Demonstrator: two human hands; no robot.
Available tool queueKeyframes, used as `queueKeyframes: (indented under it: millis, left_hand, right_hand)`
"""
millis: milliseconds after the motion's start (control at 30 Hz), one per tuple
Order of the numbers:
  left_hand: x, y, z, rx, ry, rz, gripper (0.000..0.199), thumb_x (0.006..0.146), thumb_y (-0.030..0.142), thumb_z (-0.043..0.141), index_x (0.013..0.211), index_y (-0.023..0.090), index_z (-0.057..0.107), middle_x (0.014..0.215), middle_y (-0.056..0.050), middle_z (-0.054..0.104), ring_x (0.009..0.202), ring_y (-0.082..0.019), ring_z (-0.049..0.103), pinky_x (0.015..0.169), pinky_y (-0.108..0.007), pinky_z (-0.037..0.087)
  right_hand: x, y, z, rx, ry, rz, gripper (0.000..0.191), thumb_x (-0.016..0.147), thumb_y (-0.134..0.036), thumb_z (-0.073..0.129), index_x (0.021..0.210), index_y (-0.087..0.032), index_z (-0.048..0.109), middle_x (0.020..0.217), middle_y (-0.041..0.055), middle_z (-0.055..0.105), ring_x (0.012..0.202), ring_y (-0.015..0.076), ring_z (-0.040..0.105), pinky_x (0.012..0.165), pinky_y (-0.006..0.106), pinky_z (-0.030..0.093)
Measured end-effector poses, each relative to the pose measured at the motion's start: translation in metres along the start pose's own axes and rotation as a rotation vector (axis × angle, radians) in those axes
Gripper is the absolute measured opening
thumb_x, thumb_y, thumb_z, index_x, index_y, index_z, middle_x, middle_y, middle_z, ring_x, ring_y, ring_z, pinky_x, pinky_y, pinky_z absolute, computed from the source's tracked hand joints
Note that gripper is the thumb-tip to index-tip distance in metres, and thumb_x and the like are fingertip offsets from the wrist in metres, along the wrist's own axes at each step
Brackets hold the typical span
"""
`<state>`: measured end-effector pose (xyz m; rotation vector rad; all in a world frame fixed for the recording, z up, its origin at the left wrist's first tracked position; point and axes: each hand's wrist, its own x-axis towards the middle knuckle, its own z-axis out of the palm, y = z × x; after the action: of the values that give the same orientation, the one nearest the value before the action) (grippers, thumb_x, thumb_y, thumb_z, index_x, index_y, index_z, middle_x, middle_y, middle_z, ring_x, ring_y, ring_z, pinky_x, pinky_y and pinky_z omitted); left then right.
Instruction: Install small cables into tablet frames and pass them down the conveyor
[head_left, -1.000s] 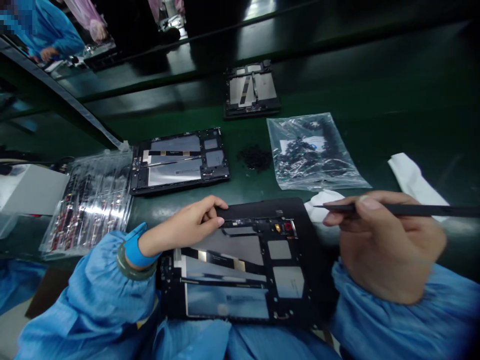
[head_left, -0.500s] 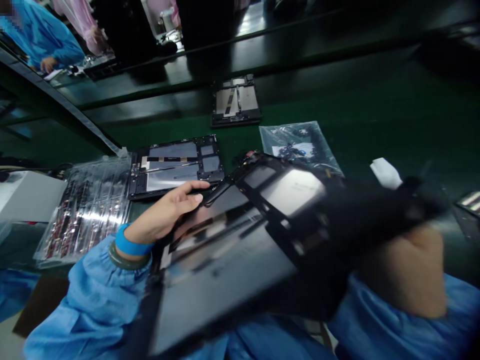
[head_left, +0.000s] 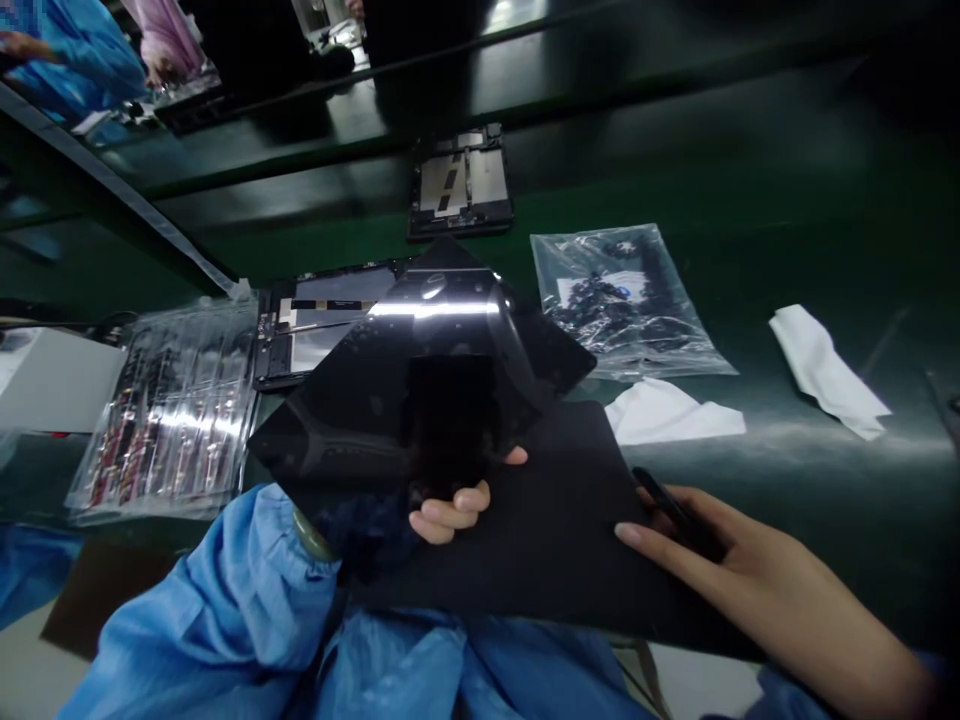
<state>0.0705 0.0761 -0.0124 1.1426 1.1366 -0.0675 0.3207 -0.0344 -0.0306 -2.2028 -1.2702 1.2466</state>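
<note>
Head view: left hand (head_left: 450,510) clamped on tilted glossy panel (head_left: 420,380); right hand (head_left: 720,560) flat on mat (head_left: 555,530), pinning stylus (head_left: 675,515). Risk: panel slipping from edge grip.

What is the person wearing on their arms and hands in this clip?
Both hands are bare, no gloves. The left hand comes out of a loose, bright blue smock sleeve with a gathered cuff and a dark greenish band at the wrist. The right hand shows only a sliver of blue sleeve at the frame's lower edge.

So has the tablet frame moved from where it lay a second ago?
Yes. The tablet frame is lifted off the black mat, flipped glossy side up in the left hand, and now sits leftward, toward the second frame.
</note>
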Motion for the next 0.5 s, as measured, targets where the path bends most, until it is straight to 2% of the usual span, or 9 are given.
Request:
queueKeyframes:
  millis: [100, 200, 267, 333, 400, 500]
  left_hand:
    - [-0.014, 0.015, -0.001, -0.117, -0.317, -0.199, 0.052, 0.083, 0.049, 0.044, 0.042, 0.017, 0.05, 0.035, 0.003, 0.039, 0.032, -0.009, 0.034, 0.041, -0.026, 0.031]
    - [-0.022, 0.017, -0.003, -0.37, -0.455, -0.277, 0.04, 0.085, 0.044, 0.043, 0.06, 0.018, 0.06, 0.042, 0.004, 0.042, 0.034, -0.007, 0.032, 0.04, -0.023, 0.023]
    - [-0.023, 0.013, -0.003, -0.562, -0.479, -0.284, 0.03, 0.085, 0.044, 0.045, 0.08, 0.022, 0.065, 0.047, 0.004, 0.046, 0.034, -0.007, 0.032, 0.04, -0.023, 0.018]
    - [-0.02, 0.011, -0.001, -0.631, -0.436, -0.317, 0.032, 0.086, 0.047, 0.04, 0.092, 0.027, 0.064, 0.05, 0.005, 0.046, 0.034, -0.006, 0.03, 0.042, -0.023, 0.014]
    - [-0.016, 0.014, 0.003, -0.565, -0.398, -0.396, 0.04, 0.088, 0.05, 0.034, 0.082, 0.025, 0.065, 0.044, 0.005, 0.039, 0.031, -0.005, 0.025, 0.044, -0.023, 0.01]
    - [-0.014, 0.027, 0.009, -0.466, -0.408, -0.515, 0.048, 0.086, 0.053, 0.038, 0.058, 0.019, 0.057, 0.034, 0.003, 0.027, 0.027, -0.007, 0.018, 0.044, -0.025, 0.006]
  right_hand:
    - [0.001, 0.003, -0.003, 0.077, -0.073, 0.057, 0.054, 0.049, -0.067, 0.069, 0.086, -0.028, 0.073, 0.086, 0.0022, 0.074, 0.083, 0.0348, 0.069, 0.065, 0.039, 0.06]
    - [0.001, 0.003, -0.004, 0.149, -0.138, 0.118, 0.054, 0.047, -0.061, 0.073, 0.091, -0.029, 0.074, 0.092, 0.002, 0.074, 0.09, 0.036, 0.068, 0.07, 0.038, 0.06]
    - [0.0, 0.001, -0.005, 0.214, -0.18, 0.136, 0.054, 0.046, -0.056, 0.076, 0.092, -0.028, 0.074, 0.092, 0.0027, 0.074, 0.09, 0.036, 0.068, 0.07, 0.037, 0.06]
    - [-0.001, -0.001, -0.005, 0.267, -0.192, 0.125, 0.052, 0.045, -0.052, 0.077, 0.091, -0.027, 0.075, 0.09, 0.0038, 0.074, 0.089, 0.0362, 0.068, 0.069, 0.037, 0.06]
    - [-0.001, -0.003, -0.005, 0.299, -0.177, 0.103, 0.049, 0.045, -0.049, 0.078, 0.088, -0.026, 0.076, 0.089, 0.0045, 0.074, 0.086, 0.0369, 0.068, 0.066, 0.039, 0.06]
    - [-0.002, -0.004, -0.005, 0.337, -0.176, 0.075, 0.042, 0.046, -0.042, 0.079, 0.085, -0.027, 0.076, 0.089, 0.0042, 0.074, 0.085, 0.0373, 0.068, 0.062, 0.039, 0.06]
